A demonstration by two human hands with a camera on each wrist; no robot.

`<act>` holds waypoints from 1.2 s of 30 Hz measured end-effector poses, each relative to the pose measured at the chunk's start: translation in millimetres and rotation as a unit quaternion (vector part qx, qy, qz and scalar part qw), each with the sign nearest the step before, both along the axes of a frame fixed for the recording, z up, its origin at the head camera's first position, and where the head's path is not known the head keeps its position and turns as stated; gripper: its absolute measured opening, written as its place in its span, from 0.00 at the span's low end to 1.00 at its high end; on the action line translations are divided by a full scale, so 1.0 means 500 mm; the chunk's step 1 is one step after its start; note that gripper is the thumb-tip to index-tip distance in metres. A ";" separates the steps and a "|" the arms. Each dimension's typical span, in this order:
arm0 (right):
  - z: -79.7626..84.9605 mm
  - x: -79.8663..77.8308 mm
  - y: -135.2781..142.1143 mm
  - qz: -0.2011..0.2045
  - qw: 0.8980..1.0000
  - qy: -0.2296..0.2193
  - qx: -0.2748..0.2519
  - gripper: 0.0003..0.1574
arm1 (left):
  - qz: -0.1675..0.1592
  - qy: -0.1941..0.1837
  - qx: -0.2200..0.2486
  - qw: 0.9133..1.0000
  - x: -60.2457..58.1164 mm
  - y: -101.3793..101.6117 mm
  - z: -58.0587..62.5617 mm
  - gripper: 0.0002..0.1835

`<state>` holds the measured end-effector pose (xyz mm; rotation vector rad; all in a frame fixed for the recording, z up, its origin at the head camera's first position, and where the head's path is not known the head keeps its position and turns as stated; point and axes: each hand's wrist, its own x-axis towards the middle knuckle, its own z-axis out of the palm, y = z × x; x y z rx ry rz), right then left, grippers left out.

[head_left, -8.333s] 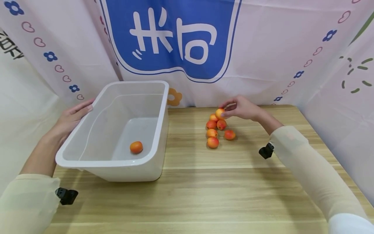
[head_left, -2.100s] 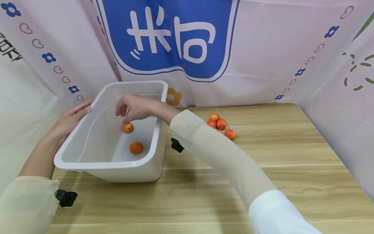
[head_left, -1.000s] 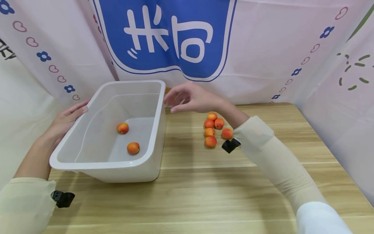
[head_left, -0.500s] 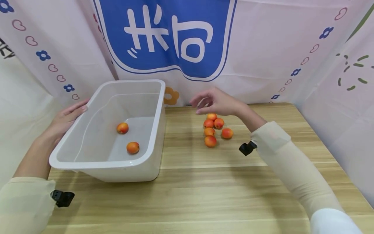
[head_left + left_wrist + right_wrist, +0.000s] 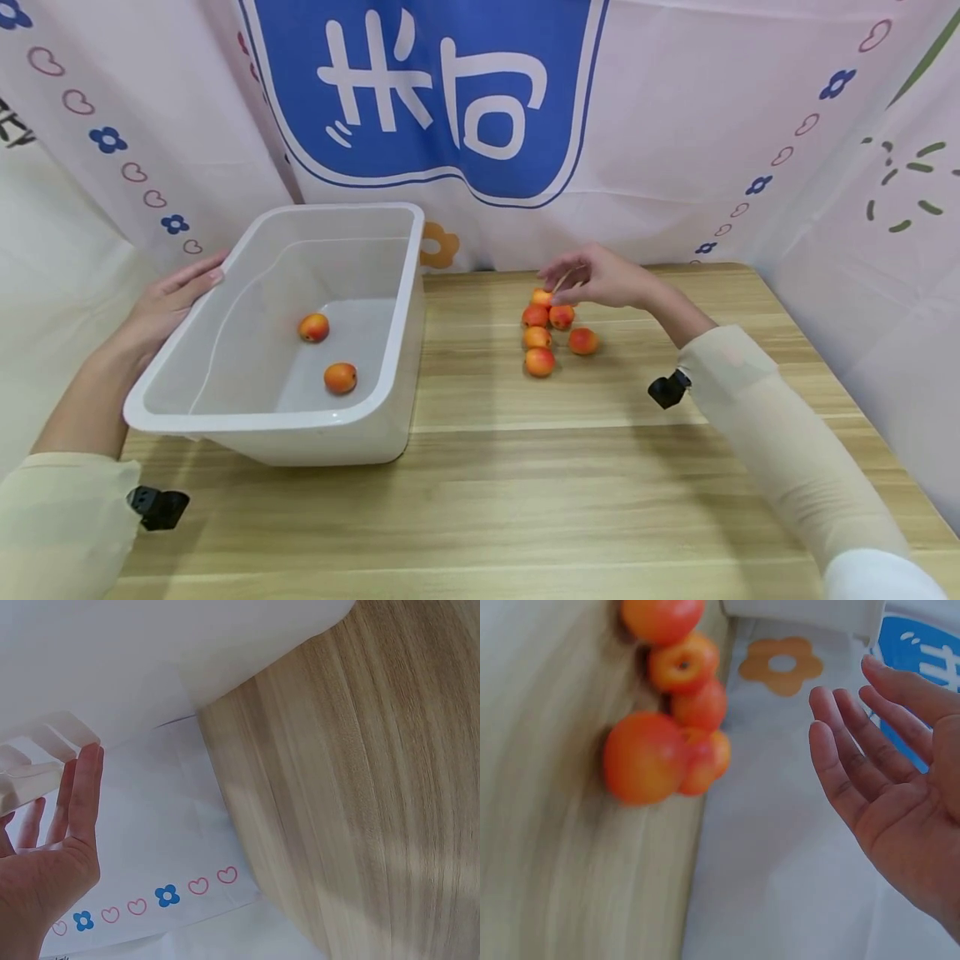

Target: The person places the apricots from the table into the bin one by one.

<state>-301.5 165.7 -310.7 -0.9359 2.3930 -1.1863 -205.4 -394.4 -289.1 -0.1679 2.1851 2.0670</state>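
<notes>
My left hand (image 5: 168, 304) holds the left rim of a white plastic tub (image 5: 408, 333); in the left wrist view its fingers (image 5: 84, 791) reach up to the rim's underside, with the thumb partly cut off. Two orange-red fruits that look like small apricots lie apart inside, one farther back (image 5: 313, 327) and another nearer (image 5: 341, 378). Right of the tub, several similar fruits (image 5: 540, 362) lie in a loose group on the table. My right hand (image 5: 600, 279) hovers over the back of that group, fingers loosely bent. In the right wrist view this hand (image 5: 900, 772) holds nothing.
The wooden table (image 5: 480, 508) ends at a printed cloth backdrop (image 5: 660, 142) just behind the fruits. Cloth also hangs on both sides. A small black camera sits on each wrist (image 5: 670, 389).
My right hand let a second fruit go in the tub, rose out over its right rim, and moved right and down to the loose fruits. The left hand stays on the rim.
</notes>
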 end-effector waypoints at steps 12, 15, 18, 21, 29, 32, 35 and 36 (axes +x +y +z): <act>-0.042 -0.004 0.076 -0.027 0.999 -0.022 0.017 0.21 | 0.005 -0.004 -0.003 1.000 -0.009 0.000 0.008 0.27; -0.054 -0.004 0.087 -0.030 0.999 -0.025 0.027 0.22 | 0.005 -0.001 0.007 1.000 -0.008 0.001 0.007 0.26; -0.063 -0.004 0.096 -0.029 0.999 -0.024 0.037 0.22 | 0.004 0.000 0.011 1.000 -0.008 0.002 0.007 0.26; -0.066 -0.002 0.103 -0.029 0.998 -0.031 0.049 0.22 | 0.001 0.001 0.013 1.000 -0.006 0.003 0.006 0.27; -0.081 0.000 0.112 -0.012 0.996 -0.042 0.077 0.25 | -0.002 -0.003 0.028 1.000 -0.001 0.003 0.005 0.25; -0.090 0.001 0.111 -0.007 0.996 -0.043 0.083 0.25 | -0.001 0.000 0.030 1.000 -0.002 0.002 0.003 0.23; -0.099 0.001 0.106 0.000 0.995 -0.040 0.090 0.25 | 0.001 0.004 0.032 0.999 -0.003 0.001 0.000 0.20; -0.102 0.000 0.104 0.001 0.995 -0.039 0.094 0.25 | 0.002 0.005 0.031 1.000 -0.003 0.001 0.000 0.19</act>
